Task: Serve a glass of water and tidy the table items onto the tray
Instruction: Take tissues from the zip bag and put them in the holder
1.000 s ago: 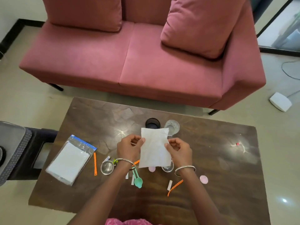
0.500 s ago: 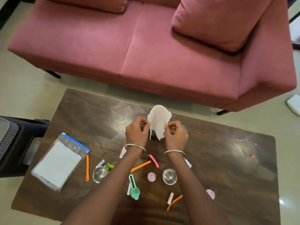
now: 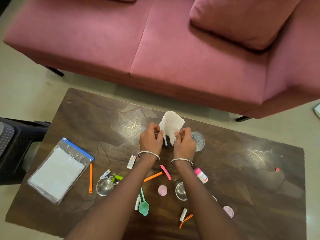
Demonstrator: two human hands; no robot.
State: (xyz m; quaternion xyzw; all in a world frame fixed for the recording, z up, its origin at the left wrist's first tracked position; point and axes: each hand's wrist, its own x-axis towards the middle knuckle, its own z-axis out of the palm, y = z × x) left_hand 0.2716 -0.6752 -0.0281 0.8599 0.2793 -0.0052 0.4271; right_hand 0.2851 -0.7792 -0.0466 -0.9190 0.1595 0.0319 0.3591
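Note:
My left hand point(image 3: 150, 140) and my right hand point(image 3: 184, 142) both pinch a white paper napkin point(image 3: 170, 124) held upright over the far middle of the dark wooden table point(image 3: 242, 179). A clear glass point(image 3: 198, 140) stands just right of my right hand. A dark round object sits under the napkin, mostly hidden. Small items lie scattered nearer to me: two steel bowls point(image 3: 104, 186) point(image 3: 181, 190), a green measuring spoon point(image 3: 143, 206), orange strips point(image 3: 90, 177), a pink clip point(image 3: 165, 172), pink lids point(image 3: 162, 190) and a small white bottle point(image 3: 200, 174). No tray is visible.
A zip bag of white napkins point(image 3: 57, 170) lies at the table's left end. A pink sofa point(image 3: 155, 49) stands beyond the far edge. A black plastic stool point(image 3: 19, 144) is at the left of the table.
The napkin was flat and close to me a second ago; both hands have carried it away toward the far middle, where it now droops folded beside the glass.

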